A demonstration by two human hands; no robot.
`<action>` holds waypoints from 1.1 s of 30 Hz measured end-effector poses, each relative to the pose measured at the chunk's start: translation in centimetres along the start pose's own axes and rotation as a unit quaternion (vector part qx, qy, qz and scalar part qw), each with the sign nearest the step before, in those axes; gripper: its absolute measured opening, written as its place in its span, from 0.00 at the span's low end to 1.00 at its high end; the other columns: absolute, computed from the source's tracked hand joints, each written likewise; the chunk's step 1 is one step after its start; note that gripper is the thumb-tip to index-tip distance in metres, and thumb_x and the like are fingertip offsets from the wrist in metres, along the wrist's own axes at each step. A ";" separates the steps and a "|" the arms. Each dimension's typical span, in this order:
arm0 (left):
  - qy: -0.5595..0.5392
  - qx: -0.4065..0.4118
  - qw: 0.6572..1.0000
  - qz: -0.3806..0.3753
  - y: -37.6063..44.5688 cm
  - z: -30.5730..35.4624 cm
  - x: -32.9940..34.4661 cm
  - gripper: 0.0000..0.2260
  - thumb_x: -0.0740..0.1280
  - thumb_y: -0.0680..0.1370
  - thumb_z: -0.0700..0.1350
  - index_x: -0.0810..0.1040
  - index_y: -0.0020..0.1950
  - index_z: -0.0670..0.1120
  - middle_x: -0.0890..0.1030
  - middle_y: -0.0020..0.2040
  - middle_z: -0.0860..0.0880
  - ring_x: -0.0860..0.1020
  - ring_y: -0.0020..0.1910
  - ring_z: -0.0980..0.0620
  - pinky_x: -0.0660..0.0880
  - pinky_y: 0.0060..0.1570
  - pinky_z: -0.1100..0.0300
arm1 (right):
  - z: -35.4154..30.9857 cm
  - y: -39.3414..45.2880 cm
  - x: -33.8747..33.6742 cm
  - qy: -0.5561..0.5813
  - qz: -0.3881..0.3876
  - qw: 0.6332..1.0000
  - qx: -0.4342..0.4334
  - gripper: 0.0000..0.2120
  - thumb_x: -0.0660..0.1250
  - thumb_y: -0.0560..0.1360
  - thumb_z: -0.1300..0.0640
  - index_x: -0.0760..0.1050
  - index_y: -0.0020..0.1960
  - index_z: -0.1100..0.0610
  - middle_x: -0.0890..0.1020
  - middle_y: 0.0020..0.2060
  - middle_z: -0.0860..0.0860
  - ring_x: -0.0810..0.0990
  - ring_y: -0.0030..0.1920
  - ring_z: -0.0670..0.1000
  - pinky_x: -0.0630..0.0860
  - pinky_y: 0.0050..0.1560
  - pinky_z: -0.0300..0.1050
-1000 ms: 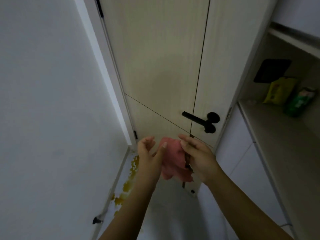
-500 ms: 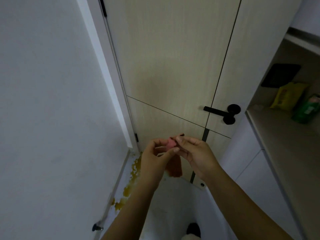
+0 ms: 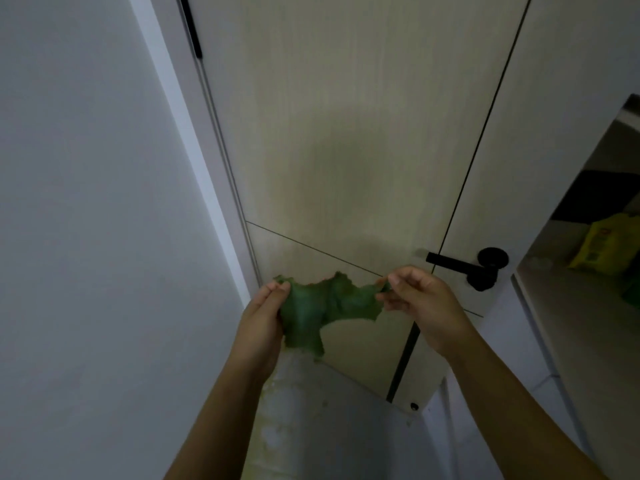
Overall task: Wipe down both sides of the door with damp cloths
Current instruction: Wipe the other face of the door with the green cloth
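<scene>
A pale wood-grain door [image 3: 346, 140] with thin dark grooves fills the middle of the view, with a black lever handle [image 3: 464, 266] at its right. In front of its lower part I hold a cloth [image 3: 322, 311] that looks green here, stretched out between both hands. My left hand [image 3: 265, 320] pinches its left edge and my right hand [image 3: 415, 299] pinches its right corner. The cloth hangs a little away from the door surface.
A white wall [image 3: 86, 237] and white door frame [image 3: 194, 140] stand at the left. At the right, an open shelf [image 3: 588, 323] holds a yellow packet [image 3: 606, 249] and a green item [image 3: 632, 292]. Pale floor [image 3: 329, 427] lies below.
The cloth was bunched between my hands; now my hands have moved apart and spread it out. It looked pink before and looks green now. The view has tilted up and shifted left.
</scene>
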State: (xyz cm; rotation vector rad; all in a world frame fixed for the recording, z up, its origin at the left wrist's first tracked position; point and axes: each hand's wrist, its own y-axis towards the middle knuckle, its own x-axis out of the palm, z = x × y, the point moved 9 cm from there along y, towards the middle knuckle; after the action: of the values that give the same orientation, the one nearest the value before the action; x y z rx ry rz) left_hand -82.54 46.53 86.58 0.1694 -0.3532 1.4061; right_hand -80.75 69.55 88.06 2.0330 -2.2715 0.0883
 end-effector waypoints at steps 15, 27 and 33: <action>0.072 0.047 0.933 -0.351 6.2 5.0 5.4 0.10 0.62 0.80 0.51 0.78 0.46 0.48 0.80 0.51 0.44 0.78 0.53 0.41 0.74 0.51 0.53 | -5.0 8.8 0.9 -0.066 -0.112 0.988 -0.085 0.05 0.62 0.74 0.59 0.76 0.46 0.56 0.83 0.45 0.47 0.80 0.48 0.48 0.76 0.49 0.39; 0.102 0.059 0.954 -0.274 14.1 7.4 5.0 0.08 0.61 0.78 0.46 0.74 0.46 0.41 0.77 0.41 0.45 0.75 0.41 0.46 0.73 0.39 0.59 | -8.1 10.8 3.4 -0.126 0.003 0.983 -0.130 0.06 0.62 0.77 0.65 0.76 0.44 0.58 0.81 0.38 0.50 0.81 0.39 0.46 0.77 0.43 0.38; 0.197 0.152 0.914 -0.321 15.2 9.5 5.7 0.07 0.63 0.75 0.41 0.81 0.43 0.48 0.81 0.39 0.57 0.78 0.38 0.62 0.72 0.39 0.71 | -9.2 10.9 8.3 -0.112 -0.092 0.979 -0.143 0.05 0.63 0.72 0.60 0.74 0.46 0.61 0.79 0.41 0.49 0.78 0.45 0.46 0.74 0.48 0.38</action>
State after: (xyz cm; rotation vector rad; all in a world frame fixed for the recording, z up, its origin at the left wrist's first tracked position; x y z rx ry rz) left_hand -98.16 51.23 96.01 0.2262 0.2513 0.7997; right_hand -92.17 63.47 98.28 2.1705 -2.0481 -0.4757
